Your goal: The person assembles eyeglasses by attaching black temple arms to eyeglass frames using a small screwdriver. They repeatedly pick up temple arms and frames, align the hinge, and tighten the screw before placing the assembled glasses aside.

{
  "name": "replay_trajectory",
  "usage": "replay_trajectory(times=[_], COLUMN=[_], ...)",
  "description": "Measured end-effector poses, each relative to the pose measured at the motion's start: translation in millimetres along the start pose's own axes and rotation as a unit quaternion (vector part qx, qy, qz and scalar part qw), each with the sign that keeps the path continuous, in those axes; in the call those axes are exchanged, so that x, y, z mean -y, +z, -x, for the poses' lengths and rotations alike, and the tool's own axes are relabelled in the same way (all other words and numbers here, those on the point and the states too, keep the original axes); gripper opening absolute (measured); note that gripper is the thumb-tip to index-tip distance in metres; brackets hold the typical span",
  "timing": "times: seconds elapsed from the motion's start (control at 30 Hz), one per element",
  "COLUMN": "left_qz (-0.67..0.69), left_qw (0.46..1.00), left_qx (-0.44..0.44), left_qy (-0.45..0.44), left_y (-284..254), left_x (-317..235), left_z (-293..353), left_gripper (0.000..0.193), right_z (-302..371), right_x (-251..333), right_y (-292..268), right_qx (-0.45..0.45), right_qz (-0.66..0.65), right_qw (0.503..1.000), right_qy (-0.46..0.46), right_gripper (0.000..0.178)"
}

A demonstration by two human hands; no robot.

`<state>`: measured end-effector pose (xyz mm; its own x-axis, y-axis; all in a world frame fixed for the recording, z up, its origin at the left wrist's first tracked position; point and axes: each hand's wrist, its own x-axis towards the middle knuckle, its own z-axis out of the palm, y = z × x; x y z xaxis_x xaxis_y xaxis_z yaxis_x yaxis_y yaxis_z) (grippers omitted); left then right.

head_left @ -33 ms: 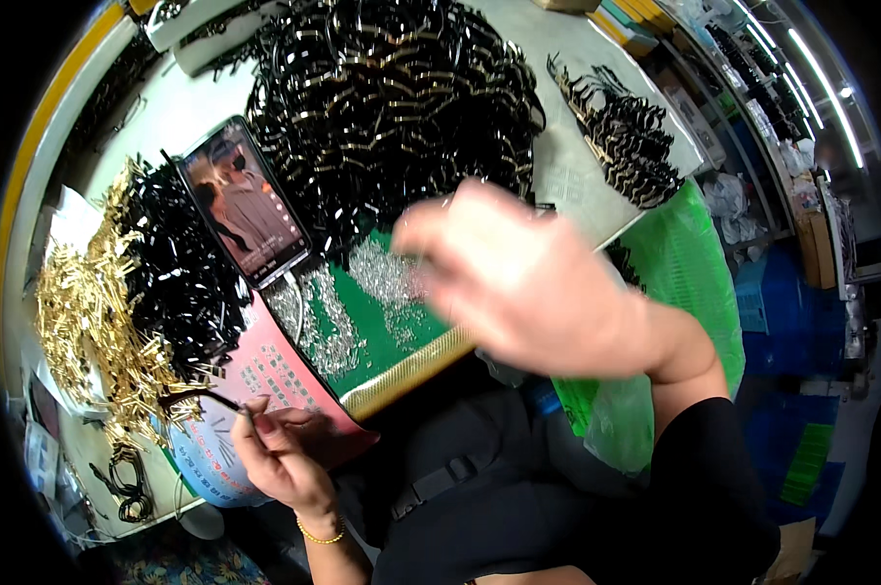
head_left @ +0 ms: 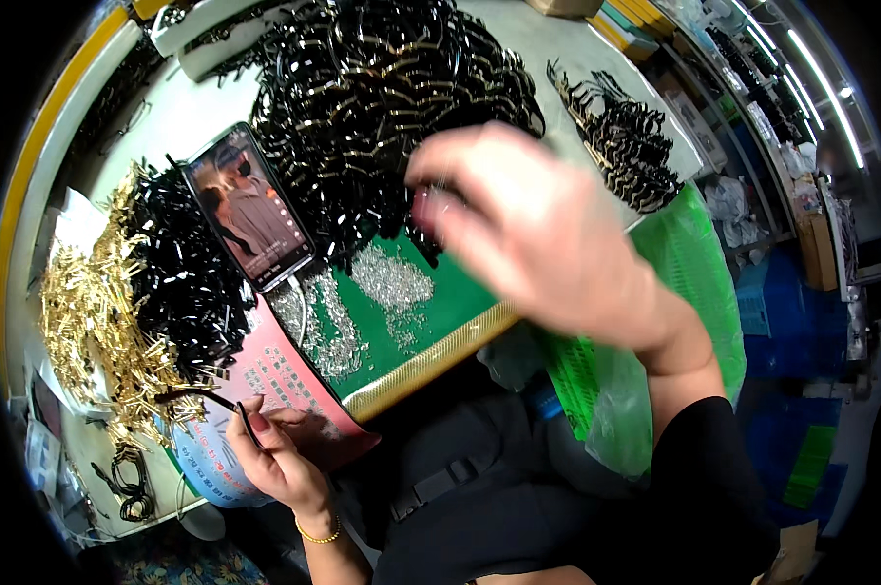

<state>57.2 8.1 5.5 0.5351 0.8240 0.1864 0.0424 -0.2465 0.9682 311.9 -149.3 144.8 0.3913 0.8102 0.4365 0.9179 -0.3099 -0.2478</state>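
Observation:
Between the thumb and fingers of my left hand (head_left: 277,456) is a slim black curved strip (head_left: 203,393), which looks like an eyeglass temple arm. Its curved end points left, over the fringe of a heap of gold metal pieces (head_left: 99,312). My right hand (head_left: 548,234) is smeared by motion over the near right edge of a large pile of black and gold temple-like strips (head_left: 402,88). Its thumb and fingers curve toward each other, but what they hold, if anything, cannot be made out. Small clear bits (head_left: 392,278) lie on the green mat (head_left: 460,292) beside it.
A phone (head_left: 248,207) showing a video leans by a heap of short black pieces (head_left: 187,263), with a white cable at its lower end. A bundle of dark strips (head_left: 626,146) lies at the right. Green plastic (head_left: 684,263) hangs off the table's right side; shelves stand beyond.
My right hand has moved slightly up and right, uncovering more of the clear bits. The black strip in my left hand has shifted, and more of it shows between the fingers.

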Motion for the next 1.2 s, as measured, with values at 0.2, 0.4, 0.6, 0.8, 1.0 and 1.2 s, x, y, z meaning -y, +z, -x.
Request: replay_trajectory(times=[0.2, 0.4, 0.6, 0.8, 1.0, 1.2], left_qz=[0.016, 0.039, 0.153, 0.044, -0.063, 0.019], left_qw=[0.999, 0.996, 0.977, 0.989, 0.996, 0.996], left_qx=[-0.001, -0.009, -0.137, -0.101, 0.056, 0.082], left_qy=[0.029, 0.080, 0.060, 0.097, 0.037, 0.020], left_y=[0.8, 3.2, -15.3, -0.4, -11.9, 1.1], left_x=[17.4, 23.8, 15.8, 7.1, 6.5, 1.5], left_z=[-1.7, -3.0, 3.8, 2.8, 1.6, -7.4], left_gripper=[0.030, 0.030, 0.029, 0.031, 0.029, 0.032], right_z=[-78.0, -85.8, -43.5, 30.4, 56.8, 63.1], right_x=[-28.7, -24.1, 41.1, 86.0, 61.1, 44.3], right_y=[-2.0, -10.2, -14.2, 67.4, 56.6, 62.1], right_qx=[-0.072, -0.088, -0.075, 0.480, 0.435, 0.306], right_qz=[0.180, 0.216, 0.003, -0.592, -0.232, 0.017], right_qw=[0.981, 0.972, 0.995, 0.590, 0.865, 0.952], right_qy=[-0.014, -0.032, -0.066, 0.266, 0.093, -0.012], right_gripper=[0.019, 0.016, 0.015, 0.022, 0.036, 0.040])
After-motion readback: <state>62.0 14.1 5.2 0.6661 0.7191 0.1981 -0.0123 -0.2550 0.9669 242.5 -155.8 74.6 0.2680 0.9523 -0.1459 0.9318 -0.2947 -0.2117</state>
